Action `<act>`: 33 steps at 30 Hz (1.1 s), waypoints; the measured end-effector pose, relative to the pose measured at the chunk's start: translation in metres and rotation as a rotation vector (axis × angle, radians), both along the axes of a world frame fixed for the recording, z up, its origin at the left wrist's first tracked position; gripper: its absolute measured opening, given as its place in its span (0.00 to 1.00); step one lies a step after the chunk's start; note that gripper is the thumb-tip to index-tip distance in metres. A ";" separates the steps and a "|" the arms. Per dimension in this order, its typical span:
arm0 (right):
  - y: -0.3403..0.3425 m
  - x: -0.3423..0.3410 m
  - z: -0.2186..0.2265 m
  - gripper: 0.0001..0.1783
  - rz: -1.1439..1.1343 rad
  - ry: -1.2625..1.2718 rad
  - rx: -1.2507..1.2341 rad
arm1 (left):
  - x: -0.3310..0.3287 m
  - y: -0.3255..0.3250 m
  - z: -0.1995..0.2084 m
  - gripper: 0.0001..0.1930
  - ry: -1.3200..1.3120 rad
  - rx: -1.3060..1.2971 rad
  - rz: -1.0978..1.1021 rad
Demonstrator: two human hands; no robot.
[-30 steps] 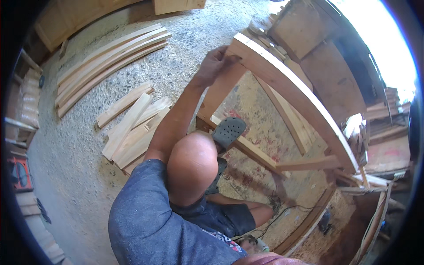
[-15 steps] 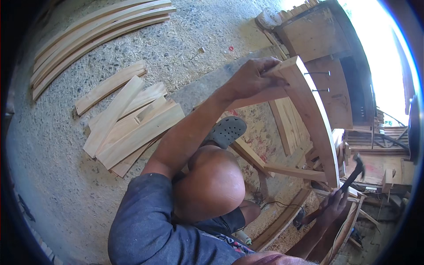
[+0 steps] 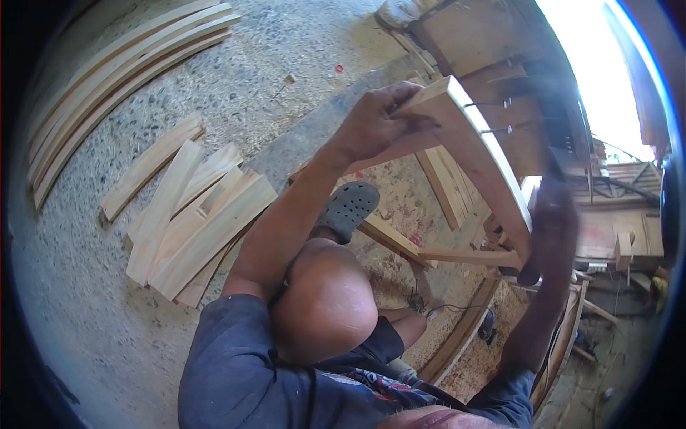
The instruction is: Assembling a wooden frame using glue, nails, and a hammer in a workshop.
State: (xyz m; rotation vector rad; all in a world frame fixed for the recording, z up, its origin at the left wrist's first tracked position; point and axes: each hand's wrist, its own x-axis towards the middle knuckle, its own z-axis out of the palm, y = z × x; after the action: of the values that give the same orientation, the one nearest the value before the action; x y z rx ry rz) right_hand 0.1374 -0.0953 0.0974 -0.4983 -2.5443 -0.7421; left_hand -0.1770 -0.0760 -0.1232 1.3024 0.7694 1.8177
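Observation:
My left hand [image 3: 377, 120] grips the upper corner of a wooden frame [image 3: 480, 154], its fingers wrapped round the joint between the curved piece and a straight rail. Two nails [image 3: 493, 130] stick out of the curved piece's outer edge near that corner, partly driven in. My right hand [image 3: 557, 214], smeared by motion, is closed round a hammer [image 3: 529, 274]. The butt of its handle shows below the fist, while the blurred head is up near the nails; whether it touches one I cannot tell. A lower rail [image 3: 468, 257] joins the curved piece at its bottom end.
Several short boards [image 3: 207, 236] lie heaped on the shaving-strewn floor at left, with long curved strips [image 3: 128, 86] beyond. My bent knee [image 3: 325, 307] and grey clog [image 3: 350, 207] are beside the frame. A wooden box-like frame [image 3: 464, 343] holds shavings and a cord. Wooden panels [image 3: 471, 43] stand behind.
My right hand has swung the hammer up from low at the right toward the nails. My left hand keeps its grip on the frame; the whole view has shifted slightly.

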 end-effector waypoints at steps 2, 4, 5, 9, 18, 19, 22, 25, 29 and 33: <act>-0.027 -0.086 -0.007 0.25 -0.341 0.027 -0.560 | -0.004 -0.005 -0.013 0.23 -0.061 -0.026 -0.038; -0.038 -0.088 0.019 0.30 -0.432 0.343 -0.948 | 0.006 -0.001 -0.010 0.23 -0.179 -0.002 -0.053; -0.039 -0.082 0.022 0.30 -0.440 0.353 -0.941 | 0.008 0.000 -0.008 0.23 -0.176 0.003 -0.066; -0.010 -0.016 0.047 0.28 -0.340 0.417 -0.014 | 0.001 -0.001 -0.002 0.22 -0.168 0.005 -0.089; -0.019 -0.019 0.056 0.25 -0.113 0.694 -0.474 | 0.002 -0.001 0.005 0.24 -0.089 0.004 -0.021; -0.024 -0.027 0.053 0.25 -0.113 0.692 -0.476 | 0.003 -0.001 0.007 0.25 -0.098 0.002 -0.051; -0.034 -0.048 0.045 0.26 -0.368 0.932 -0.518 | -0.001 0.000 0.000 0.25 -0.067 0.044 -0.033; -0.029 -0.035 0.052 0.27 -0.287 0.775 -0.552 | -0.001 0.000 0.000 0.25 -0.095 0.026 -0.054; -0.034 -0.041 0.058 0.25 -0.292 0.888 -0.525 | 0.000 -0.001 0.003 0.25 -0.123 0.004 -0.091; -0.031 -0.034 0.069 0.22 -0.342 1.082 -0.348 | 0.004 0.007 0.002 0.24 -0.080 0.019 -0.072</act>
State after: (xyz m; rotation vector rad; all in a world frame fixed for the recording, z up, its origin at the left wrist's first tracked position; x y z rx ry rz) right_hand 0.1034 -0.1266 0.1660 -1.1003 -1.5561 -0.0357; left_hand -0.1728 -0.0694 -0.1215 1.2462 0.6552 1.8120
